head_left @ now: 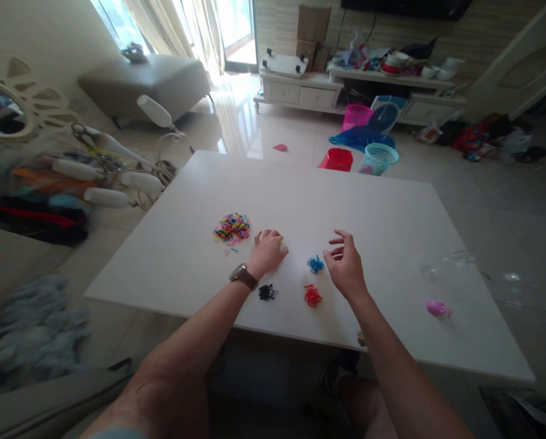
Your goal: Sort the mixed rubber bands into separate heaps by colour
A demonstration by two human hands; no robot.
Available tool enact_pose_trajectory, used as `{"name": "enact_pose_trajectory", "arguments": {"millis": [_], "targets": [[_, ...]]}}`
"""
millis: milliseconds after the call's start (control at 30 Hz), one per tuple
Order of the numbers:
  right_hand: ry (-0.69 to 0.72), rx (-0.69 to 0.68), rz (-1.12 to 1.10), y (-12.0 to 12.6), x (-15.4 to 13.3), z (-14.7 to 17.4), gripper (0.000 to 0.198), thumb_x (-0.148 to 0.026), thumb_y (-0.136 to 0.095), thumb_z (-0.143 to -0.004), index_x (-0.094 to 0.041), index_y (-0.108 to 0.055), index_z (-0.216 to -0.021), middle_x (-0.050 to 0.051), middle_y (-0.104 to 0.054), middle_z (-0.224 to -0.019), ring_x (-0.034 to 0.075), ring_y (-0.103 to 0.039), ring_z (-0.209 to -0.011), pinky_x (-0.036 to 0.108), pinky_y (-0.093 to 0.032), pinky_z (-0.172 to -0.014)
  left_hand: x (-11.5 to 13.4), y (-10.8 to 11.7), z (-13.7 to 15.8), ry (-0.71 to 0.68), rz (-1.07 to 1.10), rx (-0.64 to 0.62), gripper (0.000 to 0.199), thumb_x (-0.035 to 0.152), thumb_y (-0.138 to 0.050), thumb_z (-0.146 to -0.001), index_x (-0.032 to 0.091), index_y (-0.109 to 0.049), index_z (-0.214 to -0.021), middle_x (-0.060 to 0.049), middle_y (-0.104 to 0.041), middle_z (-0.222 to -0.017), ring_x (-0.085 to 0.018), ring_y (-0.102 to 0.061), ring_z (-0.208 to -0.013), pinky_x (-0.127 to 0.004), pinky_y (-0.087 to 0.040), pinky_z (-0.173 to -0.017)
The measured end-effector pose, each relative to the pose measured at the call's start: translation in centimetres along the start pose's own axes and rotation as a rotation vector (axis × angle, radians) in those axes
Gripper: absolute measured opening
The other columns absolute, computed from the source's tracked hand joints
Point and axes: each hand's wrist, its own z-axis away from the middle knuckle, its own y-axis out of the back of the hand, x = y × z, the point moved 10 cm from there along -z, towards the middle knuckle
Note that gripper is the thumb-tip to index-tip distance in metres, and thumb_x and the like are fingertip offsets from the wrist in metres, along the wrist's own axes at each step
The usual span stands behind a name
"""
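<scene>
Small rubber bands lie in heaps on a white table [368, 207]. My left hand [269, 251], wearing a brown-strapped watch [244, 276], rests low with its fingers bent and apart. Bits of yellow rubber bands [281, 241] show by its fingertips, mostly hidden beneath the hand. To its left sits a mixed-colour heap of rubber bands [233, 227]. My right hand [347, 265] hovers with loose, parted fingers beside the blue rubber bands [315, 264], holding nothing visible. Nearer me are black rubber bands [267, 292] and red rubber bands [312, 296].
A pink crumpled item [438, 308] and clear plastic [459, 257] lie at the table's right. Beyond its far edge stand a red stool [337, 160] and a light-blue basket [378, 158]. A lamp with white shades [106, 197] is at the left edge.
</scene>
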Motion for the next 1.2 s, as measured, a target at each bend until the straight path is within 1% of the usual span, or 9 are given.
{"name": "enact_pose_trajectory", "arguments": {"millis": [233,400,533,600,700,800,933,1067,1200], "targets": [[0.001,-0.046,0.015,-1.3,-0.3,0.1,0.046,-0.030,-0.060,-0.080,-0.022,-0.053,-0.124,0.007,-0.063,-0.109,0.017,-0.062,-0.072,0.033,-0.055,-0.065,-1.7,1.8,1.5,0.058,-0.004,-0.028,0.026,0.029,-0.056,-0.087,0.023,-0.071,-0.107,-0.010,-0.066,-0.120,-0.031,-0.049,-0.122,-0.052,-0.026,-0.112],[0.028,-0.083,0.028,-2.5,-0.3,0.2,0.042,-0.030,-0.060,-0.081,-0.021,-0.056,-0.121,0.009,-0.063,-0.109,0.017,-0.061,-0.072,0.034,-0.055,-0.065,-2.1,2.2,2.8,-0.001,0.055,-0.065,0.034,0.027,-0.056,-0.086,0.027,-0.069,-0.117,-0.008,-0.065,-0.129,-0.030,-0.049,-0.128,-0.053,-0.023,-0.114],[0.051,-0.105,0.032,-3.5,-0.6,0.3,0.039,-0.030,-0.060,-0.081,-0.020,-0.057,-0.119,0.009,-0.063,-0.110,0.017,-0.062,-0.072,0.034,-0.055,-0.066,-3.4,3.6,3.2,0.022,0.075,-0.033,0.031,0.026,-0.058,-0.086,0.023,-0.071,-0.113,-0.010,-0.067,-0.125,-0.031,-0.053,-0.123,-0.049,-0.034,-0.109],[0.062,-0.113,0.040,-3.8,-0.8,0.3,0.037,-0.029,-0.060,-0.081,-0.020,-0.058,-0.117,0.009,-0.063,-0.110,0.017,-0.062,-0.072,0.034,-0.055,-0.066,-5.1,4.9,3.2,0.078,0.083,-0.006,0.028,0.020,-0.057,-0.084,0.019,-0.073,-0.107,-0.011,-0.069,-0.118,-0.029,-0.058,-0.116,-0.043,-0.042,-0.103],[0.076,-0.125,0.052,-4.2,-1.0,0.5,0.035,-0.029,-0.059,-0.082,-0.019,-0.059,-0.115,0.009,-0.063,-0.108,0.016,-0.062,-0.071,0.034,-0.055,-0.066,-9.4,7.0,3.5,0.234,0.098,0.002,0.029,0.010,-0.053,-0.081,0.018,-0.074,-0.099,-0.010,-0.074,-0.102,-0.023,-0.066,-0.097,-0.032,-0.050,-0.088],[0.092,-0.136,0.063,-4.6,-1.2,0.7,0.034,-0.029,-0.058,-0.082,-0.019,-0.060,-0.114,0.009,-0.063,-0.107,0.016,-0.062,-0.071,0.034,-0.055,-0.066,-14.2,8.3,4.6,0.415,-0.012,-0.016,0.027,0.012,-0.058,-0.078,0.018,-0.076,-0.097,-0.010,-0.075,-0.099,-0.025,-0.068,-0.094,-0.031,-0.051,-0.083],[0.104,-0.149,0.083,-4.9,-1.4,0.9,0.032,-0.028,-0.058,-0.083,-0.019,-0.060,-0.114,0.008,-0.063,-0.107,0.016,-0.062,-0.071,0.034,-0.054,-0.067,-17.1,7.0,5.3,0.443,-0.038,-0.099,0.028,0.014,-0.062,-0.076,0.019,-0.076,-0.100,-0.009,-0.075,-0.103,-0.023,-0.068,-0.095,-0.027,-0.051,-0.084],[0.102,-0.160,0.094,-5.2,-1.4,0.9,0.032,-0.027,-0.058,-0.083,-0.020,-0.060,-0.113,0.008,-0.063,-0.107,0.016,-0.062,-0.071,0.033,-0.054,-0.067,-17.1,5.7,4.9,0.396,-0.068,-0.112,0.029,0.015,-0.057,-0.079,0.019,-0.075,-0.102,-0.010,-0.074,-0.108,-0.023,-0.068,-0.098,-0.027,-0.050,-0.084],[0.092,-0.171,0.104,-5.3,-1.2,0.7,0.031,-0.027,-0.058,-0.083,-0.020,-0.060,-0.113,0.008,-0.063,-0.107,0.016,-0.062,-0.071,0.033,-0.054,-0.067,-16.9,5.2,4.4,0.392,-0.093,-0.124,0.026,0.016,-0.053,-0.082,0.019,-0.074,-0.096,-0.011,-0.074,-0.100,-0.024,-0.068,-0.093,-0.028,-0.050,-0.081]]}}
